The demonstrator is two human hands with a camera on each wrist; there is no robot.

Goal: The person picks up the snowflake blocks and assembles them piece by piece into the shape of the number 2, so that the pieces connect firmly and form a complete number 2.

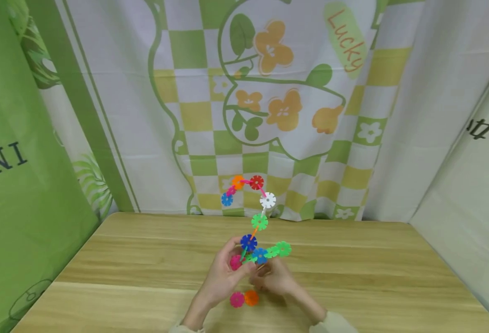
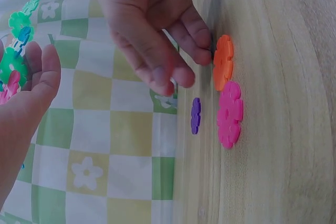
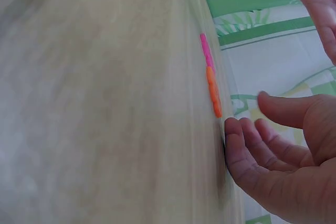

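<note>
My left hand [image 1: 221, 273] grips a chain of interlocking plastic flower discs near its lower part. From there the chain rises through a dark blue disc [image 1: 248, 243] and a white disc [image 1: 267, 200], bending over to a light blue disc [image 1: 227, 200]. A short branch runs right to a green disc [image 1: 284, 249]. My right hand [image 3: 283, 166] is just above the table, thumb apart from its loosely bent fingers, holding nothing. Close to its fingertips lie an orange disc [image 2: 223, 62] and a pink disc [image 2: 230, 114]. A purple disc [image 2: 196, 115] lies farther off.
The wooden table [image 1: 144, 259] extends to both sides of the hands. A checked, flower-printed curtain [image 1: 286, 120] hangs behind it, with a green cloth [image 1: 28, 208] at left and a pale cloth [image 1: 469, 194] at right.
</note>
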